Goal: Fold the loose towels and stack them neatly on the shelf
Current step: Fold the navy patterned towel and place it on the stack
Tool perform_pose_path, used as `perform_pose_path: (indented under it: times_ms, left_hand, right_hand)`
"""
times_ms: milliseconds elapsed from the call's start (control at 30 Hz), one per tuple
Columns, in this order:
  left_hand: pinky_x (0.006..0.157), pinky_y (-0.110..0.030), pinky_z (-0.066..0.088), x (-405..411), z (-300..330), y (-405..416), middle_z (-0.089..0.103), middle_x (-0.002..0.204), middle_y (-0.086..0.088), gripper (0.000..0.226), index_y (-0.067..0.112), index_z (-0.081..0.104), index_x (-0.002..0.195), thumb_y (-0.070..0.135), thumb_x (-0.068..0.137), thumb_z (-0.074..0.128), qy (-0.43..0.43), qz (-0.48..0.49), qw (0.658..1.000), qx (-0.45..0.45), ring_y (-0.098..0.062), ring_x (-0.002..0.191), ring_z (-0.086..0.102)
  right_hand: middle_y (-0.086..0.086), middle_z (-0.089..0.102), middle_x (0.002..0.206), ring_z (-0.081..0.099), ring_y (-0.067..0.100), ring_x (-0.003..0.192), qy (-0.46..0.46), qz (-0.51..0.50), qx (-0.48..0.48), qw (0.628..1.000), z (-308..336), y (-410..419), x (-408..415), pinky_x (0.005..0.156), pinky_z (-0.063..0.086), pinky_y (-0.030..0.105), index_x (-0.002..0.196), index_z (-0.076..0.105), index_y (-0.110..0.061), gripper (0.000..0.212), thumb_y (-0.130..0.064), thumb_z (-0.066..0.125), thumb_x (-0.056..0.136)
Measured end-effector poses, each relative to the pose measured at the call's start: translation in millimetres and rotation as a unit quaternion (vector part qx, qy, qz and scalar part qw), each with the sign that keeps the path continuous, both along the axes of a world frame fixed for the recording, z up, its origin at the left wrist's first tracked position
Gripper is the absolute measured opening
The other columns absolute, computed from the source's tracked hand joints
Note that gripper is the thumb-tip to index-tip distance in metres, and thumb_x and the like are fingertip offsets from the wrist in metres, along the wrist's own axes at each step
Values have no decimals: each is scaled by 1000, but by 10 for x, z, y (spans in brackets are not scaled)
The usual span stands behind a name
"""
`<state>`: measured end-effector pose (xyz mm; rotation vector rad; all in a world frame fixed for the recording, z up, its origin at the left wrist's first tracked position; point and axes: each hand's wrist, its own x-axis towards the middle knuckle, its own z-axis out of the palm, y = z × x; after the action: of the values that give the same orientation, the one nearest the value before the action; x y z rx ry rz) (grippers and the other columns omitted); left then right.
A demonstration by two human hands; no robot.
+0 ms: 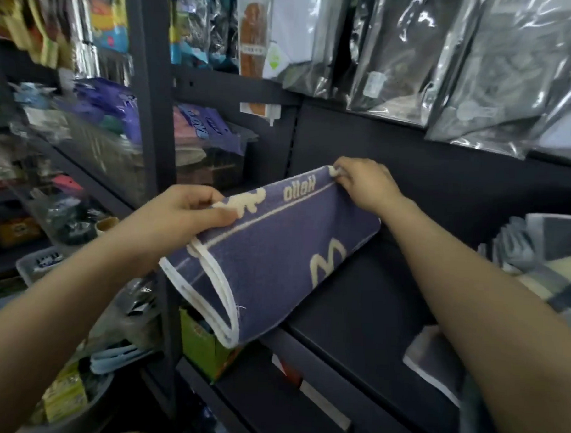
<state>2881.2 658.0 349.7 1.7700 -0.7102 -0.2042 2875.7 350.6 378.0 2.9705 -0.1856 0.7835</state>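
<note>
Towel: purple towel (276, 248) doubled over, held up above the front edge of the dark shelf (372, 302), its fold hanging past that edge
Left hand: left hand (182, 215) pinches the near top corner, fingers curled on the cloth
Right hand: right hand (364, 183) pinches the far top corner likewise
Risk: the layers may slip out of line if either pinch loosens; the hanging fold could snag the shelf edge on lowering
Nearby: grey towels (537, 253) heaped at the shelf's right end

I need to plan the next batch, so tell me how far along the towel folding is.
Done: some folded cloth already sits at the shelf's right end. In hand: the left hand and right hand pinch the top corners of a purple towel, doubled over above the dark shelf. Left: finishing this fold and stacking it. No other loose towels can be made out.
</note>
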Motion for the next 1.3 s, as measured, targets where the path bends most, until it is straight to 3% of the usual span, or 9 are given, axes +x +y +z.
perform_pose_path:
  times_ms: [200,367,533,733,867,1033,1133,1233,1300]
  left_hand:
    - [62,-27,40,490,-249,271,65,69,-2,15,15,67,72,17,85,60,-29,68,981,180,-15,64,56]
    - [57,-20,41,644,-350,146,65,67,5,46,19,65,69,55,87,43,-97,66,954,275,-6,64,58]
    - [61,-32,40,724,-363,-16,62,73,-8,46,9,61,73,55,79,56,-166,24,928,332,-19,68,57]
    - [67,-33,43,729,-204,-10,61,77,-1,26,18,58,77,43,83,58,-182,-13,953,240,-16,73,58]
    - [60,-29,41,777,-4,30,59,66,5,30,21,55,71,50,80,51,-207,15,959,191,-8,62,54]
    - [66,-34,44,893,-38,-18,64,96,-9,29,17,52,98,44,89,45,-400,121,851,318,-32,86,61]
    - [72,-37,47,890,-221,-70,55,115,-5,25,18,40,110,37,95,38,-424,62,776,462,-30,100,59]
    - [85,-39,47,857,-234,-19,45,125,-5,29,18,42,122,24,94,39,-431,15,774,465,-27,108,53]
    - [91,-39,47,826,-213,-6,50,129,-6,35,15,55,119,14,88,40,-508,-40,787,348,-28,112,52]
  right_hand:
    - [8,54,121,45,30,116,31,-2,-52,998,-252,285,618,101,27,38,115,58,-19,33,-39,55,88]
    - [17,44,134,44,35,120,83,-91,81,989,-487,167,784,97,37,42,132,40,-10,49,-33,53,91]
    - [19,48,131,49,35,115,149,-112,239,953,-543,44,865,90,41,35,130,41,-4,50,-40,44,95]
    - [14,60,93,53,24,84,62,-63,289,953,-510,-62,906,67,35,28,85,58,-8,13,-20,55,90]
    - [10,52,88,47,20,82,-44,-41,339,939,-347,-122,959,65,30,26,89,53,-7,13,-18,48,94]
    - [15,55,100,48,22,86,-30,-60,324,944,-390,-104,1166,66,29,24,100,50,-3,19,-20,42,97]
    - [22,57,113,53,33,99,70,-74,294,950,-594,-87,1207,73,36,31,110,50,1,30,-25,42,98]
    - [22,43,133,45,37,116,135,-102,211,963,-651,-14,1148,90,39,40,132,38,-2,46,-32,41,97]
    - [18,34,144,36,36,128,105,-80,128,983,-591,113,1059,102,33,42,140,30,-6,57,-37,43,95]
